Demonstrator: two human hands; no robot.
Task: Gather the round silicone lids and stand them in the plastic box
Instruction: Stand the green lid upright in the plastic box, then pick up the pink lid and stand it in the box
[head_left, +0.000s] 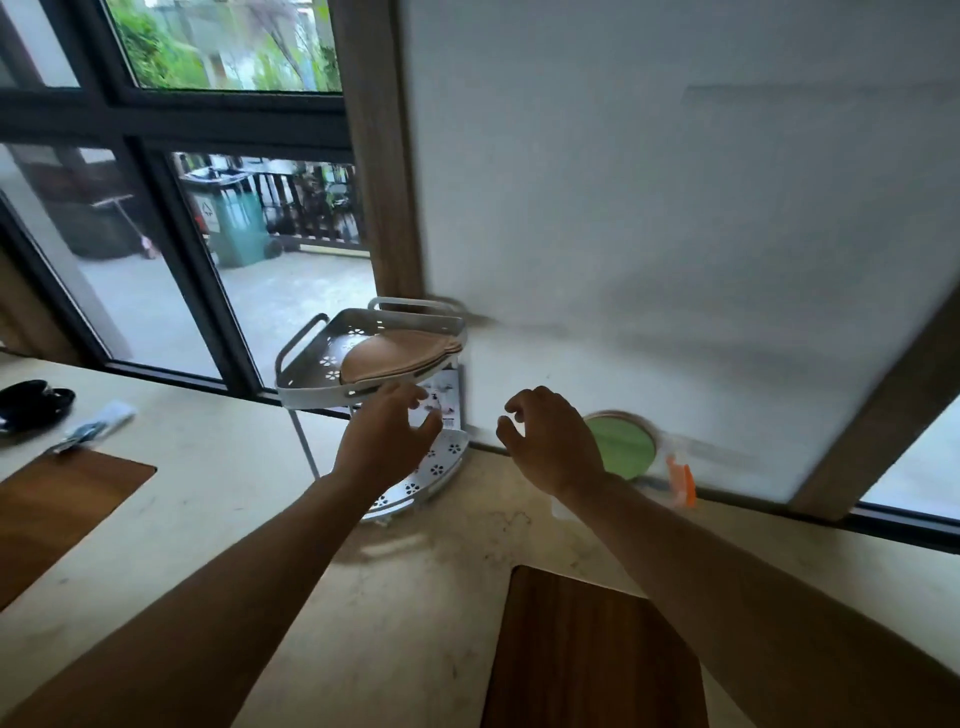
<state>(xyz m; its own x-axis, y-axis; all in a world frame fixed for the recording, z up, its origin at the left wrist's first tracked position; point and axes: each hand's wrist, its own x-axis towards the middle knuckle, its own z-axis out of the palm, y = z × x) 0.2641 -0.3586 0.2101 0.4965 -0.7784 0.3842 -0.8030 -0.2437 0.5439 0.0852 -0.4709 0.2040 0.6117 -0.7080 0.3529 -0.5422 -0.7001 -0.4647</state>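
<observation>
Silicone lids (400, 349), tan/pinkish, stacked flat on the top tier of a white corner rack (311, 376), just above and beyond the left hand (387, 439). Left hand: fingers spread and loosely curled, empty, fingertips right at the top tier's front rim; can't tell if they touch it. Right hand (553, 441): also empty, fingers curled in a loose claw, hovering apart from the left with a clear gap between. Behind the right hand, a green round lid (626, 447) with a pale rim leans against the white wall panel (675, 208). Just right of that, an orange-and-clear item (681, 480), too blurred to identify. Rack's lower tier (441, 462) sits under the left hand. Wooden board (592, 654) lies on the countertop (234, 478) between the forearms, nearer the right one. Plastic box not identifiable from this view.
</observation>
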